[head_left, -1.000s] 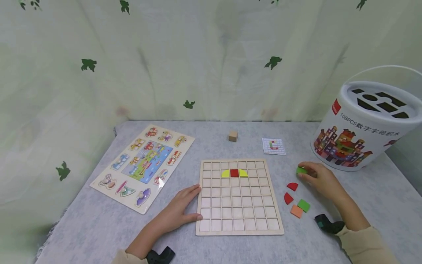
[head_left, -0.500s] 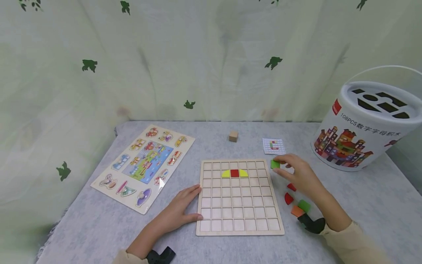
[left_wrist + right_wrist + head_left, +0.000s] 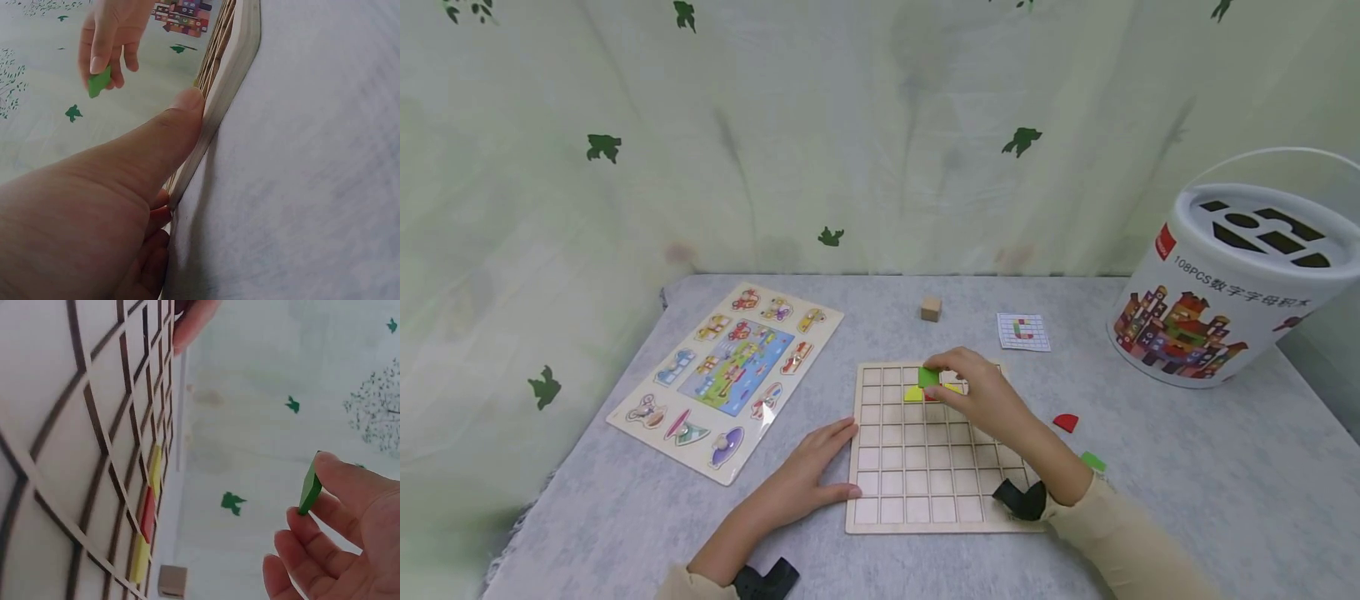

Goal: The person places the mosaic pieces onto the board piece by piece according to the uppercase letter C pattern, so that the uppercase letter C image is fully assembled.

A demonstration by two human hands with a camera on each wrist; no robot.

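**Green tile held over the far rows of the grid board**

At the near left edge of the grid board (image 3: 946, 447): left hand (image 3: 808, 477), fingers straight, pressed flat against the frame. Farther in, over the far rows: right hand (image 3: 981, 398) pinching a green tile (image 3: 928, 377), held clear of the board, tilted on edge, just above the yellow-red-yellow row (image 3: 933, 393). Right hand nearer that row.

The right hand (image 3: 981, 393) is held forward with the arm stretched out, its thumb and fingertips (image 3: 299, 522) pinched together. The left hand (image 3: 808, 467) is laid flat, fingers straight and thumb (image 3: 181, 115) extended.
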